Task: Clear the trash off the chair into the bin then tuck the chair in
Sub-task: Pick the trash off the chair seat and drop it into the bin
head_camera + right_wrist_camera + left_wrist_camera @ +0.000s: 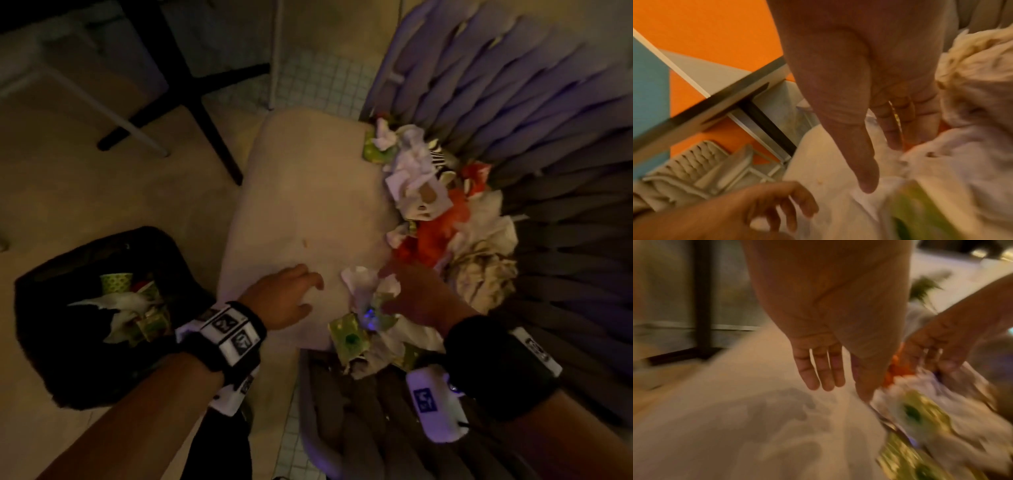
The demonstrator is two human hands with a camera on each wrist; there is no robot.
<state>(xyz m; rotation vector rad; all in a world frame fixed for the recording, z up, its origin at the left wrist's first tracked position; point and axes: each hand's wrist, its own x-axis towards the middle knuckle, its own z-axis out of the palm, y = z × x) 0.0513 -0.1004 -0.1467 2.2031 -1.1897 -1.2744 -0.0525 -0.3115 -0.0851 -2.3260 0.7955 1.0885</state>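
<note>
1. The trash (442, 219) is a heap of crumpled white napkins, orange paper, green-patterned wrappers and a beige wad, banked along the right side of the seat cushion (308, 192) against the chair's woven back (513, 102). A smaller clump of white tissue and a green wrapper (349, 337) lies at the near edge, by the armrest.
2. The right hand (416, 294) is down on that near clump, fingers straight and spread rather than clamped. It touches the tissue but grips nothing that I can see; the spread looks meant to rake loose paper together before a scoop.
3. The left hand (291, 294) is over the bare cushion just beside the clump, fingers loosely curled and empty — likely placed as the other wall of a two-handed gather.
4. The bin (102, 308), lined with a black bag, stands on the floor just left of the chair, within reach of a short swing. It already holds a green paper cup and white paper.
5. By my judgement most of the heap is still to be cleared — tucking in has not begun. Dark table legs (191, 102) stand beyond the seat.
</note>
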